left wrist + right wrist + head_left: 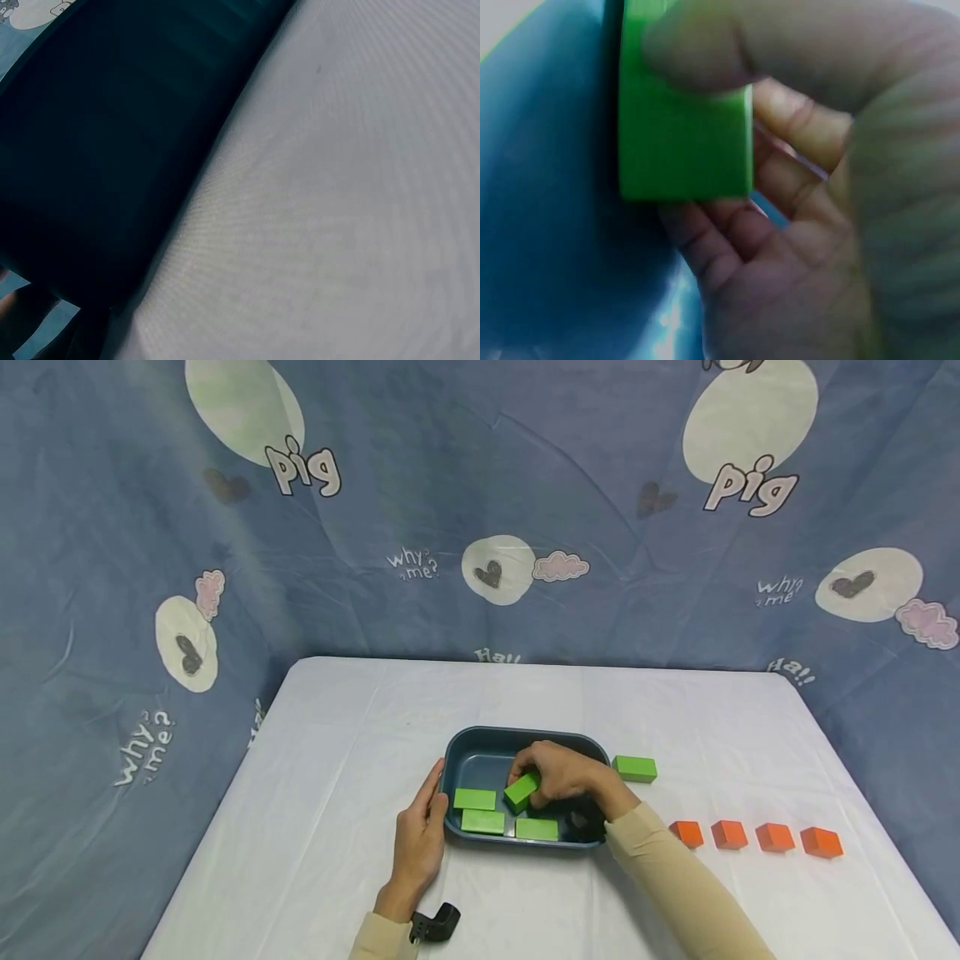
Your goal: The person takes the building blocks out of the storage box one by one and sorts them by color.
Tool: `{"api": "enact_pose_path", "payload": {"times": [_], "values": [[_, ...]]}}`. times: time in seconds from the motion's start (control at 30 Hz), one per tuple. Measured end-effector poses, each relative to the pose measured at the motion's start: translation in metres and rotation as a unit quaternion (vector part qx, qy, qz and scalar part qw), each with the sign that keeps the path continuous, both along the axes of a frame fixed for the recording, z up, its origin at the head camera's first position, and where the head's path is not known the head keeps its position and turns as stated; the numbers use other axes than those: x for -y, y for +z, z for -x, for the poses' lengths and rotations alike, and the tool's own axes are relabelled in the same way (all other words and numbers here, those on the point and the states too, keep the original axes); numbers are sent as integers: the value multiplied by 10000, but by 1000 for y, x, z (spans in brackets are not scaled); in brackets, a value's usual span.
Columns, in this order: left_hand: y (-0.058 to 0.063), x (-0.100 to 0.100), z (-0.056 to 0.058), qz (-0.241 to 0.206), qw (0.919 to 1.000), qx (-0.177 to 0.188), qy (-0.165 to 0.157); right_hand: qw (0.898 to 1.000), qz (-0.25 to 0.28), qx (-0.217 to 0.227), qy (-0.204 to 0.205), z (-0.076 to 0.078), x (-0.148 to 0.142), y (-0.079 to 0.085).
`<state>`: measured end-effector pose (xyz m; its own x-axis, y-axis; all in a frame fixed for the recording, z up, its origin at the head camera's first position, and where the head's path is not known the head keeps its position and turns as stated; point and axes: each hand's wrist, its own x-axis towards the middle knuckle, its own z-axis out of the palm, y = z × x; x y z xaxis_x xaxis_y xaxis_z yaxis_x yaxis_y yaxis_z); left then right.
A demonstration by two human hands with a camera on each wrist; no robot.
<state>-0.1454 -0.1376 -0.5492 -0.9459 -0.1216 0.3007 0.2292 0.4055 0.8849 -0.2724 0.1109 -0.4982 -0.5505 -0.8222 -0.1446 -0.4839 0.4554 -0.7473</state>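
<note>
My right hand (558, 771) reaches into a dark blue rectangular tray (525, 846) and pinches a green block (521, 792), which is tilted, between thumb and fingers. The right wrist view shows that green block (682, 150) close up, with the thumb across its face. Near the front of the tray lie several more green blocks, among them one green block (537, 830) below the held one. My left hand (420, 839) rests along the tray's left end, its fingers extended against the outside. In the left wrist view the tray (112, 150) covers most of the left side.
Outside the tray, to its right, sits a green block (635, 768). Several orange blocks stand in a row farther right, the last orange block (822, 842) nearest the table's right edge. A white cloth (360, 735) covers the table, with a patterned blue curtain (450, 485) behind.
</note>
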Motion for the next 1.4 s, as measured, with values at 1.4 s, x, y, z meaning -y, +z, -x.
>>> {"api": "enact_pose_path", "payload": {"times": [1.4], "values": [[1,-1,-1,20,10000,-71,47,9721,1975,291,-1234,6,-41,44]]}}
